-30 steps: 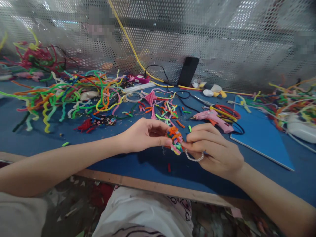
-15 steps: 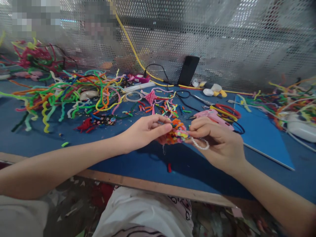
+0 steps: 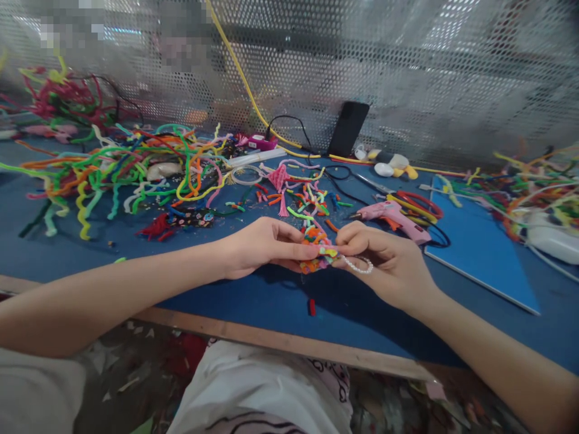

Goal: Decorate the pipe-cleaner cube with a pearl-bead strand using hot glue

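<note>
My left hand [image 3: 265, 246] and my right hand [image 3: 389, 265] meet over the blue table [image 3: 81, 253], both pinching a small multicoloured pipe-cleaner bundle [image 3: 316, 253] of orange, green, pink and yellow bits. A short string of white beads [image 3: 359, 266] loops from the bundle under my right hand's fingers. A small red pipe-cleaner piece [image 3: 311, 307] lies on the table just below the bundle.
A big tangle of coloured pipe cleaners [image 3: 126, 169] covers the left of the table, with another [image 3: 538, 193] at the right. A pink glue gun [image 3: 393, 218], a black phone [image 3: 348, 128] leaning on the mesh wall, and a blue board [image 3: 479, 247] lie beyond my hands.
The bundle has been turned between my fingers and dropped slightly. My two hands have drawn closer together, and the bead string has shifted from hanging low to lying beside my right fingers.
</note>
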Demonstrator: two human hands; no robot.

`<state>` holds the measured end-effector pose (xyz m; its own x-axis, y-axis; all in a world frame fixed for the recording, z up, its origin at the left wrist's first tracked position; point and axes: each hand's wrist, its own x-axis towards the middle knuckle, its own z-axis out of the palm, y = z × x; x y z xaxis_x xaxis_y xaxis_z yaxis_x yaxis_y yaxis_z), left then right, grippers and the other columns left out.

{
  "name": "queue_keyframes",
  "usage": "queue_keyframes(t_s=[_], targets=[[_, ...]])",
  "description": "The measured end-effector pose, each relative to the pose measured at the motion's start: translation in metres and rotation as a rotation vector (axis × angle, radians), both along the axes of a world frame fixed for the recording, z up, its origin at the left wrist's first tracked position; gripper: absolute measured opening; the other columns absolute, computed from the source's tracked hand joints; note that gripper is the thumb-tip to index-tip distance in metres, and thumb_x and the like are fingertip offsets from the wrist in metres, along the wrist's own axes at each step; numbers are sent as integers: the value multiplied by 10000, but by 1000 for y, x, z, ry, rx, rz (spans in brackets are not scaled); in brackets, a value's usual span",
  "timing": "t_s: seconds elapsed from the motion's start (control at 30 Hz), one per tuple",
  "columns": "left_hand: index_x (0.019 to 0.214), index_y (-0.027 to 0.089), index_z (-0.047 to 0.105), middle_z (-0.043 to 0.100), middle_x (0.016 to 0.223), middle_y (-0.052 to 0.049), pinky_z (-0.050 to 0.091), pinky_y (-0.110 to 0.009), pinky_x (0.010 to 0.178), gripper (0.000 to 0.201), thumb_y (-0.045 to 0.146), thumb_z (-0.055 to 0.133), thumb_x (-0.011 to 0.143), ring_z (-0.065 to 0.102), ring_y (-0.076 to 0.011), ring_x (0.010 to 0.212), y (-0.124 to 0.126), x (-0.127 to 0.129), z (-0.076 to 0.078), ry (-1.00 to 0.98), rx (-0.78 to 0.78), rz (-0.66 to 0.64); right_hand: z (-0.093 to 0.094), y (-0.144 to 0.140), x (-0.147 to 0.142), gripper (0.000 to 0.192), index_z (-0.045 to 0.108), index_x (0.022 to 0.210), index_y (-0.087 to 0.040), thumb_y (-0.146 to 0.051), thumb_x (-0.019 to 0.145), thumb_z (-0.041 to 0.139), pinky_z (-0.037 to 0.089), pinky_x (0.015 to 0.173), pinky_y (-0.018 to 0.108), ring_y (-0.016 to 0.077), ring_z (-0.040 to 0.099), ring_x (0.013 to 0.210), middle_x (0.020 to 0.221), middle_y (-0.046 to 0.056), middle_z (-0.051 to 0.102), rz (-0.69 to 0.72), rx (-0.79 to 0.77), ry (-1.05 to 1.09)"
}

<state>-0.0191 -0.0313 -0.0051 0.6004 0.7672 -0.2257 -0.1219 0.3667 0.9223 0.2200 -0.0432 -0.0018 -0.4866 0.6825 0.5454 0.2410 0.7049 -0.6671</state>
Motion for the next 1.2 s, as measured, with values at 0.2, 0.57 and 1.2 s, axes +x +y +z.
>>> queue_keyframes(t_s=[0.2,0.57,1.2], targets=[[893,104,715,728,844,-43,601,-261,745,355,361,894,724,692,-119,744,0,1,-1,60,146,4,2,-1,-1,85,705,800,-212,-237,843,773,556,705,323,179,671,778,852,57,717,-53,-7,1],[934,184,640,657,1007,-50,595,-266,740,366,458,822,774,671,-154,837,-6,-4,0,376,862,195,-4,3,4,280,721,732,-193,-446,783,830,448,560,241,128,572,669,767,20,671,-248,-474,80],[955,175,653,672,985,-46,564,-248,668,279,376,778,808,672,-142,773,-13,4,-4,452,867,96,-1,-10,-11,197,705,843,-203,-397,872,720,518,683,298,170,640,752,853,39,702,-163,-261,-151]])
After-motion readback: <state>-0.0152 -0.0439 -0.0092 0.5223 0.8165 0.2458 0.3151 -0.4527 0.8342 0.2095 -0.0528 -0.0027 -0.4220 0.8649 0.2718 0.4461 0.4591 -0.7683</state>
